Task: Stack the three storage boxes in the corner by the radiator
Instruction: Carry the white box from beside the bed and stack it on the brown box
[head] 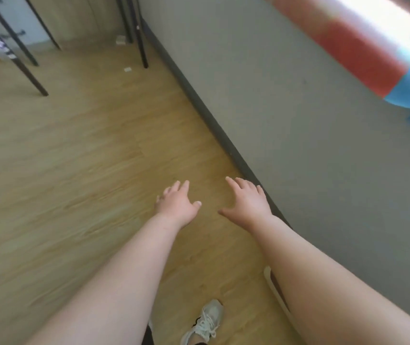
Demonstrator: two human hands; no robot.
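Left hand (pixel 177 205): reaching forward, palm down, fingers loosely spread, holding nothing.
Right hand (pixel 247 202): fingers spread wide, holding nothing, just beside the baseboard (pixel 206 113).
Floor (pixel 74 158): bare wood ahead of both hands.
Table legs (pixel 32 75): far left, well apart from the hands.
Wall (pixel 298 120): close on the right.
Shoe (pixel 205 322): below the arms.
Boxes: out of view.

wood floor (pixel 74 170), scraps (pixel 127 69), shoe (pixel 205 322)
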